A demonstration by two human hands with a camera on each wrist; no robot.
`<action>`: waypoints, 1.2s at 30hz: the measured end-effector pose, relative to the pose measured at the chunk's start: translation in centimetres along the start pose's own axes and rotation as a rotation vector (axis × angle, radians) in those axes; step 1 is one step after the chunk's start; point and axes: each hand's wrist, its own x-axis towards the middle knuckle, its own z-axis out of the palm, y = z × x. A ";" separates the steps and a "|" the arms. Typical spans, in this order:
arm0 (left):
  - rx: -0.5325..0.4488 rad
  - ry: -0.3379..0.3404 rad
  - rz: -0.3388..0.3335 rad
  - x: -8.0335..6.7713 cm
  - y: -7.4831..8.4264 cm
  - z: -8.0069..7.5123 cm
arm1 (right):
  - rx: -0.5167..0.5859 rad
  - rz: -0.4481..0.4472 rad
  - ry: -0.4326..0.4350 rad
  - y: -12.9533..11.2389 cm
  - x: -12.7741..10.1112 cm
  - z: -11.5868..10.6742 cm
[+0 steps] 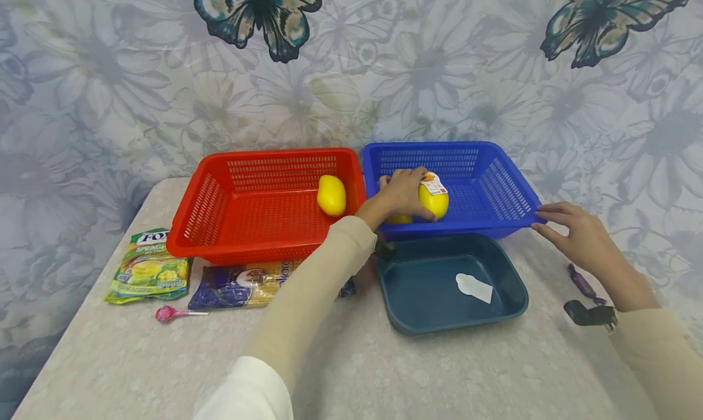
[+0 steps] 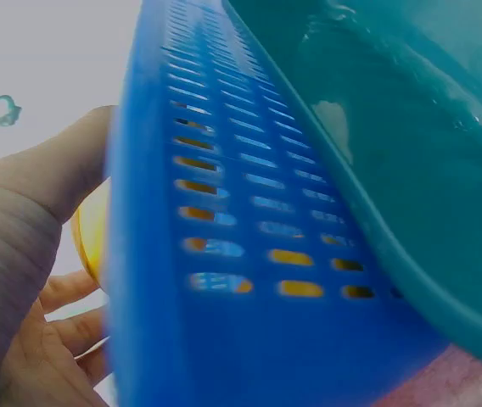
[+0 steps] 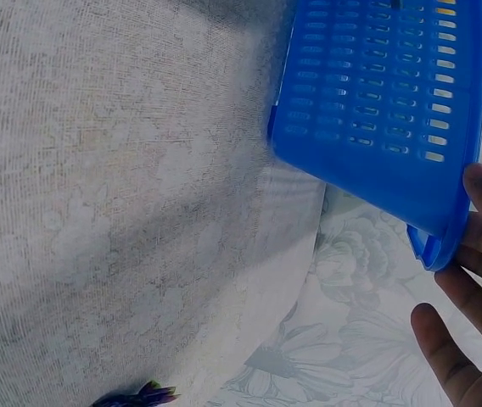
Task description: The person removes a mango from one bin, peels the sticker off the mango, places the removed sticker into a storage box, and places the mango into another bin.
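Inside the blue basket (image 1: 467, 228), my left hand (image 1: 403, 194) holds a yellow mango (image 1: 436, 205) that has a white label on it. Thumb and fingers lie around the fruit, which shows only partly behind the rim in the left wrist view. Another yellow fruit (image 1: 400, 219) lies under that hand, mostly hidden. At the basket's right front corner, my right hand (image 1: 579, 234) pinches the rim; in the right wrist view the other fingers (image 3: 445, 352) spread below it. One more yellow mango (image 1: 332, 196) rests in the red basket (image 1: 241, 252) to the left.
A teal tray (image 1: 428, 313) with a white paper piece (image 1: 474, 287) stands before the blue basket. A green candy bag (image 1: 151, 267), a pasta pack (image 1: 247, 284) and a pink lollipop (image 1: 166, 314) lie at left. A purple wrapped candy (image 1: 583, 282) lies beneath my right hand.
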 end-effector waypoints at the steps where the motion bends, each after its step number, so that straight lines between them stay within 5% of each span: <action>1: -0.002 0.004 0.002 -0.2 0.0 -0.2 | 0.000 0.000 0.001 0.0 0.0 0.0; 20: -0.043 0.100 0.095 -5.4 -0.1 -3.2 | 0.005 -0.001 -0.005 -0.2 0.0 0.0; 36: -0.081 0.158 0.161 -10.6 -0.9 -4.1 | -0.005 0.012 -0.023 -0.2 -0.2 -0.1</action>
